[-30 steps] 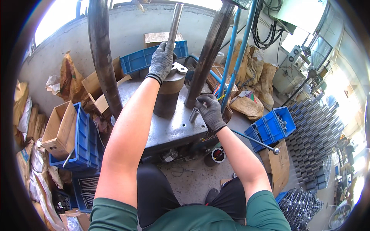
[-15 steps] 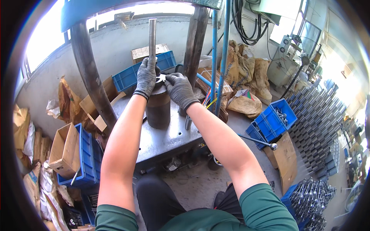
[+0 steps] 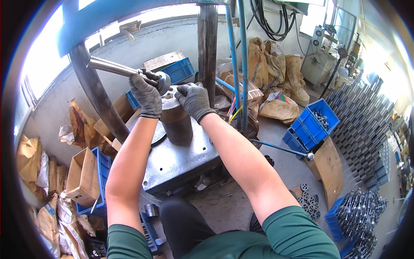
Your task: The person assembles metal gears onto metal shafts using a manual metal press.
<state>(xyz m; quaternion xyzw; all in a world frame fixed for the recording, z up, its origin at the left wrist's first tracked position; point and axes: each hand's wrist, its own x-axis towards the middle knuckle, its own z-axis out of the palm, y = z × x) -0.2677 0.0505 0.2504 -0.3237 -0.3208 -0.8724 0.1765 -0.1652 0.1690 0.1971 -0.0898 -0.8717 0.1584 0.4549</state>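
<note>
Head view. The gloved left hand (image 3: pixel 146 96) grips a steel rod (image 3: pixel 114 67) near its disc-ended part; half a second earlier the rod stood upright above the dark cylinder (image 3: pixel 179 127), whereas now it slants toward the upper left, its far end in front of the left column (image 3: pixel 95 90). The disc (image 3: pixel 163 82) shows near the fingers of the gloved right hand (image 3: pixel 196 101), which remains at the cylinder's top, its fingers bent together; whether they hold anything cannot be told. The cylinder stands upright on the metal plate (image 3: pixel 174 162), set back from the front edge. The right forearm hides part of the plate's right side. Behind the right hand rises the right column (image 3: pixel 207 52), with blue pipes (image 3: pixel 244 82) to its right; a blue crossbeam (image 3: pixel 129 13) spans the upper left. Beyond the rear edge lies a blue crate (image 3: pixel 181 71). To the right are blue bins (image 3: pixel 307 125) and stacked grey tubes (image 3: pixel 360 129); wheel-shaped discs (image 3: pixel 308 201), now uncovered, lie near the right forearm, and a cardboard box (image 3: pixel 83 177) sits well left of the plate
</note>
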